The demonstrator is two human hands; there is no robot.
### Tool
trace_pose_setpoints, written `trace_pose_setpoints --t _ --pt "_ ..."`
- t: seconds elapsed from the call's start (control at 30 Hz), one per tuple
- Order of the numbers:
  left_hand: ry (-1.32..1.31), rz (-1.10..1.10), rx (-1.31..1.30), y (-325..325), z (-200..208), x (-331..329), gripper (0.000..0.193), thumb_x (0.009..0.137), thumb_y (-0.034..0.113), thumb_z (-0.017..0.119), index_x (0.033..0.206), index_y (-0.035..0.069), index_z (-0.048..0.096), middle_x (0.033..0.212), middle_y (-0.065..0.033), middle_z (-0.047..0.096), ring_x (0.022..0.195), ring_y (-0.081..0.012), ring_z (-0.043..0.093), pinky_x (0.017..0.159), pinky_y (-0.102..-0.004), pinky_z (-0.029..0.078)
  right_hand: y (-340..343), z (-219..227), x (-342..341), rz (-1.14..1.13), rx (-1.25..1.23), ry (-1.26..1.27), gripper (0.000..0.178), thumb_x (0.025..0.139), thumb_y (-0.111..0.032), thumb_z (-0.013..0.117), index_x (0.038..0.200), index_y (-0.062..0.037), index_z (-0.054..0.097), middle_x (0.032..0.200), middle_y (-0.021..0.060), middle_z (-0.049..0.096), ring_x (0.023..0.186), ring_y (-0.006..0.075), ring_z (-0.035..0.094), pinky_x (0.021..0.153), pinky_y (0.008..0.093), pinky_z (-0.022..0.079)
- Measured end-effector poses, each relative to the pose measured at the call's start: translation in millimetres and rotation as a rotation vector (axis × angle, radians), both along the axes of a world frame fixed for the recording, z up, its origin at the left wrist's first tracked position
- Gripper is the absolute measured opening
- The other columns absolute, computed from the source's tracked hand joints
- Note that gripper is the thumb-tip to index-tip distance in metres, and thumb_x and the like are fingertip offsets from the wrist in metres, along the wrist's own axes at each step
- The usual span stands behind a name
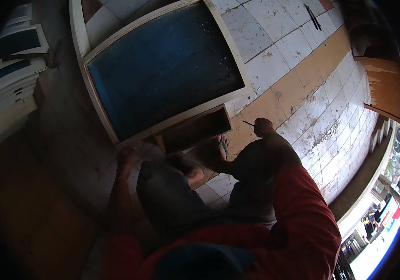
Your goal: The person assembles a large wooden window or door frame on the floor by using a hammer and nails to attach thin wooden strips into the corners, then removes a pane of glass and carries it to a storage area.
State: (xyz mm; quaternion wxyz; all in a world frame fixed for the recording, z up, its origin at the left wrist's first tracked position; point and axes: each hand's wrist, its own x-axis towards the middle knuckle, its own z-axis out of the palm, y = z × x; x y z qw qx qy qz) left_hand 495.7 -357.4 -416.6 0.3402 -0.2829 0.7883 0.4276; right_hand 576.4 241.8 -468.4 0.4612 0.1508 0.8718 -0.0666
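Note:
A large framed panel [162, 70], dark blue inside a pale wooden frame, lies before me, tilted to the left. My left hand [125, 159] is at the frame's near left corner, in shadow. Its fingers are too dim to show whether they grip or only touch the frame. To the right of the panel, apart from it, my right hand [264, 127] is closed around a thin dark rod-shaped tool [249, 123]. The tool's tip points left; its handle is hidden in my fist.
A wooden box [195, 128] stands under the panel's near edge, close to my feet. Several pale framed panels [20, 70] are stacked at the left. Worn floor tiles [298, 93] stretch to the right. A dark thin object [313, 17] lies far right, and an orange wooden piece [384, 88] stands beyond.

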Motion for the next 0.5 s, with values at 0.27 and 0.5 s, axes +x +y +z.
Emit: trace_pose_setpoints --t 0.27,0.5 --pt "0.292 -0.661 -0.69 -101.8 -135.9 59.7 0.031 0.092 0.019 0.055 0.117 0.002 0.061 0.112 -0.0089 0.063 0.1 -0.0198 0.058 0.088 -0.0316 0.045 -22.2 -107.5 -47.6 -1.702 -0.305 0.337 0.064 0.088 -0.055 0.053 0.129 -0.0047 0.051 0.125 0.0193 0.058 0.109 0.03 0.061 0.091 0.0443 0.049" --pt "0.363 0.164 -0.134 -121.3 -212.2 89.8 0.035 0.095 0.018 0.047 0.125 0.003 0.056 0.123 -0.0144 0.059 0.11 -0.0262 0.056 0.095 -0.0384 0.044 -30.8 -163.7 -83.2 -2.465 -0.925 0.857 0.099 0.079 -0.081 0.036 0.152 -0.0181 0.013 0.155 0.01 0.022 0.139 0.0335 0.029 0.112 0.049 0.026"
